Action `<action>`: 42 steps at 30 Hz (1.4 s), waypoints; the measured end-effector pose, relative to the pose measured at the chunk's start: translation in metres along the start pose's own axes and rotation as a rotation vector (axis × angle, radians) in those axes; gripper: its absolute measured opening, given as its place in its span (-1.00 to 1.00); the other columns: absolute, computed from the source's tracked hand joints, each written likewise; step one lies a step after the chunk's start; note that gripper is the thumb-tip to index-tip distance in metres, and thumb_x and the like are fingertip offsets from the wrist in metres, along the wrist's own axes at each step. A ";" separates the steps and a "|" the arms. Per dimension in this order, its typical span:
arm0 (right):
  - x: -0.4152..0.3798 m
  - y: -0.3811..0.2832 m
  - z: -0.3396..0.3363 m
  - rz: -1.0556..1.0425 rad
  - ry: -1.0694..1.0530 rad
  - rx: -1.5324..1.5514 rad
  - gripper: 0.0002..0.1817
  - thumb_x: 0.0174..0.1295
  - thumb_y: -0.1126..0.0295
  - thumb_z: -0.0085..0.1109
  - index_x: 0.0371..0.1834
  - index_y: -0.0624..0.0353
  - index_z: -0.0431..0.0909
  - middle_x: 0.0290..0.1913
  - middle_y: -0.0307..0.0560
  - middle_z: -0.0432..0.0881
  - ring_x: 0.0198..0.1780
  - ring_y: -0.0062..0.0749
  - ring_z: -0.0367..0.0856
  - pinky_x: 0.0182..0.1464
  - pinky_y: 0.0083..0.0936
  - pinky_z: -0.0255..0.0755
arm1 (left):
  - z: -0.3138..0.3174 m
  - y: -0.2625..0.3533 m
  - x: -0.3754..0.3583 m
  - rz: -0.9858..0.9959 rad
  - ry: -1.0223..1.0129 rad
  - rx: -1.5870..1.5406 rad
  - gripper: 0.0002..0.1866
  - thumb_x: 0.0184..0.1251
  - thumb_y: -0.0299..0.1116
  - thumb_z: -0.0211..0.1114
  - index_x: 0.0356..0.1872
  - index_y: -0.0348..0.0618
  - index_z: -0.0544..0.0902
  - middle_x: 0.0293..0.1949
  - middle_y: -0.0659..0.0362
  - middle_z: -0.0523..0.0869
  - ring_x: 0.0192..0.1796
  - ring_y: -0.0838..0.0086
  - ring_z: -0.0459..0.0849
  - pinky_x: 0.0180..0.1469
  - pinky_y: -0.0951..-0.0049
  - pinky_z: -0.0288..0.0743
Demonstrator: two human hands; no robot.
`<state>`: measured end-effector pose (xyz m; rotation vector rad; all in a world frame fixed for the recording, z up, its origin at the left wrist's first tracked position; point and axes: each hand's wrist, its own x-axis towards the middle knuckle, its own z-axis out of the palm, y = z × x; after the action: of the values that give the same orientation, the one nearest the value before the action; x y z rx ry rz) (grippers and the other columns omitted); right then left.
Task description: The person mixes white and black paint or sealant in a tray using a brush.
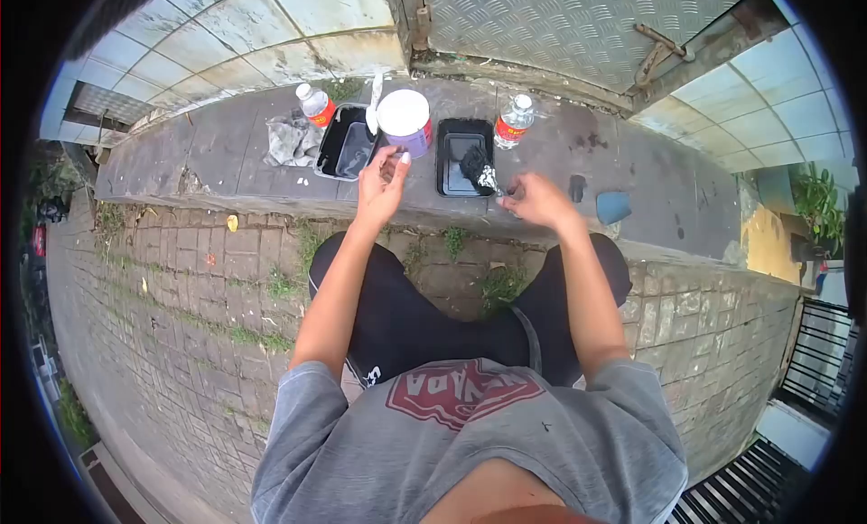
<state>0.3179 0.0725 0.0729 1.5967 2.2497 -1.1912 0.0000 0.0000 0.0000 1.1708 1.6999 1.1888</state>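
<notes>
My right hand (540, 202) pinches the end of a tool with a dark, fuzzy head (471, 163) and crumpled silver foil (488, 178) around its neck. That head rests over a black tray (442, 176) with dark contents. Beside a white-lidded tub (405, 113) with a purple and red label is my left hand (383, 188), fingers loosely curled and thumb apart, nothing visible in them. A second black tray (329, 161) sits left of the tub, and a white-coated spatula-like tool (373, 109) leans between the two.
Clear bottles with red labels (320, 109) (511, 127) stand on the grey ledge (235, 163). A stained crumpled cloth (293, 142) lies at left, a blue-grey piece (613, 207) at right. Behind are a tiled wall (244, 37) and metal plate (578, 37); brick paving (217, 280) lies below.
</notes>
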 end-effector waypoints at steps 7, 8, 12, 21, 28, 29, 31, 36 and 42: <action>0.034 0.006 0.007 -0.155 -0.004 0.167 -0.59 0.46 0.12 0.23 -0.11 0.36 0.67 -0.44 0.02 0.70 -0.40 -0.29 0.69 -0.31 -0.28 0.56 | 0.031 0.031 -0.008 -0.071 -0.257 0.460 0.27 -0.08 0.19 0.73 0.56 -0.38 0.28 -0.25 -0.02 0.79 -0.20 0.19 0.80 -0.06 0.23 0.66; 0.030 0.002 0.010 -0.088 -0.044 0.229 -0.58 0.47 0.11 0.21 -0.11 0.36 0.67 -0.43 0.04 0.72 -0.43 -0.29 0.69 -0.35 -0.29 0.55 | 0.035 0.030 -0.010 -0.076 -0.278 0.468 0.34 -0.15 0.20 0.76 0.58 -0.38 0.25 -0.25 -0.03 0.79 -0.20 0.16 0.80 -0.04 0.23 0.67; 0.029 0.008 0.014 0.009 -0.234 0.513 -0.56 0.57 0.07 0.07 -0.02 0.32 0.59 -0.48 -0.09 0.65 -0.59 -0.46 0.57 -0.55 -0.45 0.45 | 0.040 0.019 -0.015 -0.040 -0.285 0.436 0.49 -0.29 0.19 0.82 0.64 -0.37 0.12 -0.19 -0.03 0.74 -0.12 0.20 0.78 0.03 0.29 0.65; 0.024 0.040 -0.005 0.072 -0.216 0.364 -0.58 0.56 0.10 0.08 0.08 0.31 0.61 -0.40 -0.13 0.69 -0.50 -0.47 0.64 -0.51 -0.44 0.50 | 0.071 0.009 -0.011 -0.301 -0.438 -0.046 0.40 -0.01 0.13 0.74 0.65 -0.45 0.02 -0.13 -0.06 0.79 -0.22 0.27 0.81 -0.22 0.33 0.70; 0.049 0.089 -0.014 -0.063 -0.134 0.155 -0.55 0.49 0.06 0.20 0.10 0.28 0.66 -0.28 -0.08 0.75 -0.36 -0.45 0.67 -0.33 -0.38 0.58 | 0.069 0.062 -0.006 -0.149 -0.156 0.639 -0.14 0.43 0.42 0.16 0.01 -0.40 0.76 -0.48 -0.04 0.81 -0.41 0.22 0.82 -0.29 0.18 0.66; 0.048 0.087 -0.019 -0.019 -0.192 0.175 -0.52 0.48 0.04 0.21 0.12 0.29 0.66 -0.27 -0.07 0.76 -0.33 -0.41 0.69 -0.26 -0.36 0.60 | 0.074 0.077 -0.006 -0.073 -0.105 0.817 -0.17 0.43 0.39 0.18 0.02 -0.38 0.76 -0.47 -0.05 0.81 -0.40 0.18 0.82 -0.26 0.14 0.66; 0.035 0.068 -0.033 0.078 -0.299 0.212 -0.46 0.47 -0.01 0.23 0.18 0.30 0.65 -0.24 -0.05 0.78 -0.27 -0.33 0.72 -0.14 -0.32 0.63 | 0.089 0.095 0.001 -0.012 -0.013 0.761 -0.29 0.40 0.31 0.27 0.03 -0.27 0.78 -0.46 -0.02 0.81 -0.36 0.09 0.82 -0.21 0.10 0.65; 0.050 0.075 -0.022 -0.098 0.060 0.218 -0.38 0.42 -0.08 0.28 0.22 0.31 0.61 -0.28 0.02 0.80 -0.21 -0.10 0.77 0.00 -0.25 0.65 | 0.132 0.120 0.045 0.258 0.112 0.555 -0.30 0.28 0.07 0.52 0.26 -0.28 0.66 0.03 -0.10 0.78 -0.05 0.13 0.81 0.00 0.18 0.66; 0.077 0.061 -0.037 -0.418 0.636 0.479 -0.47 0.30 0.22 0.37 0.28 0.23 0.57 -0.02 0.15 0.75 0.01 0.00 0.76 0.10 -0.20 0.62 | 0.168 0.103 0.069 0.263 -0.063 0.475 -0.01 0.11 -0.10 0.67 0.49 -0.42 0.39 0.32 -0.23 0.64 0.34 0.07 0.67 0.34 0.21 0.56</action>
<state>0.3484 0.1615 0.0262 1.9489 2.9790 -1.5965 0.1595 0.1274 0.0433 1.7432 1.8796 0.9023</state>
